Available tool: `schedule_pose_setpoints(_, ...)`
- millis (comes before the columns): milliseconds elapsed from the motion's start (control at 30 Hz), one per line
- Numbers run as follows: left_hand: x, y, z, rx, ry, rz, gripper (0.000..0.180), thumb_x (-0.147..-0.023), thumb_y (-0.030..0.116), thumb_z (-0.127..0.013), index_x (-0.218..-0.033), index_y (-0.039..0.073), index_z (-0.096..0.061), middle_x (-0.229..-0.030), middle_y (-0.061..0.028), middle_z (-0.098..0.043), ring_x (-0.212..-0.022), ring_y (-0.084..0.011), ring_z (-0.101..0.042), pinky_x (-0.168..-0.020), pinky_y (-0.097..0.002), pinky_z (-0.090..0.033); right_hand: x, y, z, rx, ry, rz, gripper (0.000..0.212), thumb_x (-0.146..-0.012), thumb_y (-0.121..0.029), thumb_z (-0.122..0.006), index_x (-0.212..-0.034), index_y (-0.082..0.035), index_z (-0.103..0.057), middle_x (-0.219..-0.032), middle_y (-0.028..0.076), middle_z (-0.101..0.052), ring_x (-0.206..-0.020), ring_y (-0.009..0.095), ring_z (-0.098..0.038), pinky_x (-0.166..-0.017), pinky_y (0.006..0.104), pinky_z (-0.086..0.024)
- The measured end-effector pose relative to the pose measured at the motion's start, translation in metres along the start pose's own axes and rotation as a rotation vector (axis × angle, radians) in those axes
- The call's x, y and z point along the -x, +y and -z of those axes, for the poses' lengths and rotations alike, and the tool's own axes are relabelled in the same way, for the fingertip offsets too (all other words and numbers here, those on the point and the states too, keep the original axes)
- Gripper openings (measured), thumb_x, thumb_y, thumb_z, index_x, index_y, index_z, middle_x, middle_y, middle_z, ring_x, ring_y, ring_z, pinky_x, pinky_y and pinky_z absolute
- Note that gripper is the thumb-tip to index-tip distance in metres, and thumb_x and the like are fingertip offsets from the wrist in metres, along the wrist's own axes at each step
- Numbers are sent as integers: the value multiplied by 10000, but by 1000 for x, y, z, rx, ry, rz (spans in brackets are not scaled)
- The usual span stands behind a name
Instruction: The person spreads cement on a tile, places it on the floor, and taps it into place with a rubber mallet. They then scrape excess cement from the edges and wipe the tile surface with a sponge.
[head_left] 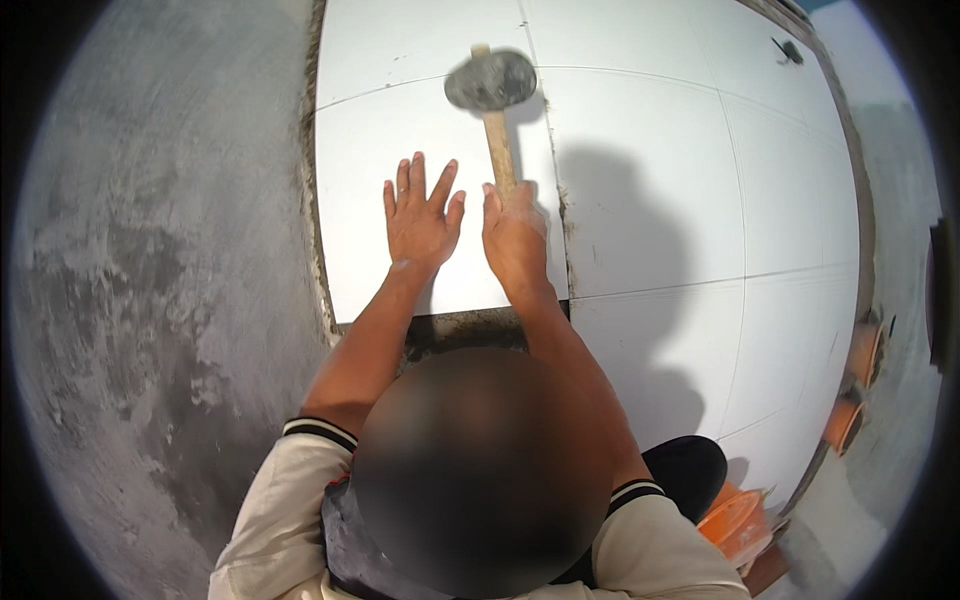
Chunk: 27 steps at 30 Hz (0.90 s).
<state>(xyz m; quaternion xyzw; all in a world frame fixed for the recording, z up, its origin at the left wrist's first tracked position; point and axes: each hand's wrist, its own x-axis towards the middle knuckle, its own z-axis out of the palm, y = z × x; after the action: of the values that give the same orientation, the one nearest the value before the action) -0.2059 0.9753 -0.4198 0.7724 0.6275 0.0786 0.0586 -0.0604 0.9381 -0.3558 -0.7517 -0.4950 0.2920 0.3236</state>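
My left hand [421, 222] lies with its fingers spread on a white floor tile [372, 140]. Just to its right, my right hand [516, 235] is wrapped round the wooden handle of a mallet [490, 80]. The mallet's dark grey head points away from me, over the far part of the same tile, and looks slightly smeared by motion. Whether the head touches the tile I cannot tell. Past the tile's near edge, a strip of rough mortar bed [462, 325] shows between my forearms.
More white tiles [650, 120] run to the right and far side, with thin joints. A grey plastered surface [150, 250] borders the left. Along the right edge stand clay-coloured pots [845, 422] and an orange container [735, 520]. A small dark object [790, 51] sits far right.
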Motion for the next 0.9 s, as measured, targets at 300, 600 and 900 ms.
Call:
schedule_pose_setpoints(300, 0, -4, -15, -32, 89, -34, 540, -1116, 479, -435, -1621, 301, -506, -1719, -199, -354, -1617, -394, -264, -1309, -592, -158, 66, 22, 21, -19, -3, -62, 362, -1079, -334, -623, -1160, 1, -511, -742, 278, -682, -717, 523, -686, -670, 609, -540)
schedule_pose_setpoints(600, 10, -15, -22, -155, 86, -109, 588, -1110, 494, -413, -1664, 297, -416, -1750, -163, -293, -1644, -355, -199, -1325, -581, -141, 189, 28, 32, -328, 148, 10, 322, -1036, -292, -701, -1048, -4, -558, -736, 244, -672, -675, 465, -701, -583, 538, -545)
schedule_pose_setpoints(900, 11, -6, -22, -105, 97, -54, 573, -1134, 472, -291, -1640, 272, -468, -1757, -152, -287, -1647, -337, -195, -1329, -578, -129, 187, 46, 35, -153, 128, 54, 360, -1067, -362, -648, -1020, -31, -514, -688, 225, -661, -635, 471, -686, -563, 559, -540)
